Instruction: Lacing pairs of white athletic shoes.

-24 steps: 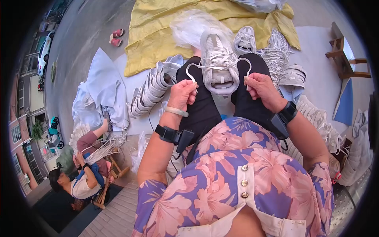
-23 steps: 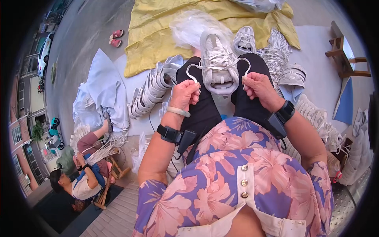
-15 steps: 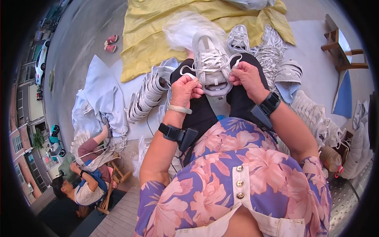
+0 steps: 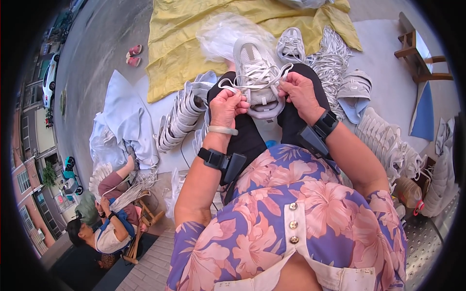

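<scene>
A light grey and white sneaker (image 4: 258, 80) rests between my knees, its toe pointing away from me and its heel opening near me. White shoelace (image 4: 262, 74) crosses loosely over its tongue. My left hand (image 4: 229, 107) pinches one end of the lace at the shoe's left side, where a loop of it sticks out. On the opposite side, the fingers of my right hand (image 4: 298, 95) close on the other lace end beside the collar. The very tips of the laces are hidden in my fingers.
A second sneaker (image 4: 291, 45) stands beyond my right knee, beside a heap of white laces (image 4: 332, 63). Stacked shoe uppers (image 4: 180, 115) lie on the left, more uppers (image 4: 388, 140) on the right. Yellow sheeting (image 4: 174, 43) spreads ahead. A co-worker (image 4: 109, 225) sits at lower left.
My right hand has moved slightly inward, toward the shoe, still pinching the lace. My left hand stays nearly in place. The co-worker's hands have come closer together.
</scene>
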`<state>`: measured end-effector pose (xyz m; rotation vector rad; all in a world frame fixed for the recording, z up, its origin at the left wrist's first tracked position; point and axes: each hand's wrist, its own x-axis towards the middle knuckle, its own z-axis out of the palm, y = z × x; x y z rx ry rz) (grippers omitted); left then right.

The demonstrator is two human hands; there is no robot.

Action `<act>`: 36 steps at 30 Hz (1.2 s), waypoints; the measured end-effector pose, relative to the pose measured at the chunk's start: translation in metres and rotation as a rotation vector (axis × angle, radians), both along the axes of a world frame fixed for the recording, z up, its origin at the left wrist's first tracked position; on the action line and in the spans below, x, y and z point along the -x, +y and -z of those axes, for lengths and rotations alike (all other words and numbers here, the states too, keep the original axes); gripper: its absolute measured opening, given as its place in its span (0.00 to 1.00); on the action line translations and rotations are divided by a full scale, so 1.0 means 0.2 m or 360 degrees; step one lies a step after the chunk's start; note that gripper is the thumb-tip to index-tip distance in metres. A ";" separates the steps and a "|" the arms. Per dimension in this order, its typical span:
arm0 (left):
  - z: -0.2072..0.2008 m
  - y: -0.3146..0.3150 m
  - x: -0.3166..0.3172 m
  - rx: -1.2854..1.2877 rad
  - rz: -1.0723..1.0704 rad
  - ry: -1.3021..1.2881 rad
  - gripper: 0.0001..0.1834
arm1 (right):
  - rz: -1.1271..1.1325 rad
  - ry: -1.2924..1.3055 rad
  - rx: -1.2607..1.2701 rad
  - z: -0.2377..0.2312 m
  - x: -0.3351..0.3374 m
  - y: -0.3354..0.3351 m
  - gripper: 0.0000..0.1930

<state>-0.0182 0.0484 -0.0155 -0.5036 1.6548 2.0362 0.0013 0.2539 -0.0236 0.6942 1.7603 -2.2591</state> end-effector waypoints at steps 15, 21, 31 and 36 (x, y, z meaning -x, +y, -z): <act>0.03 -0.01 -0.01 0.0204 0.0046 0.0088 0.06 | 0.0006 0.0010 -0.0077 0.02 0.02 -0.01 0.05; 0.03 -0.02 -0.02 0.0208 0.0051 0.0086 0.06 | -0.0103 0.0051 -0.0226 0.08 0.02 0.00 0.04; 0.02 0.01 -0.02 0.0204 -0.0026 0.0229 0.07 | -0.0356 0.0675 -0.1480 0.09 0.01 -0.01 0.12; 0.04 0.04 -0.03 0.0271 -0.0062 0.0246 0.07 | -0.0642 0.0372 -0.0936 -0.01 -0.04 -0.02 0.14</act>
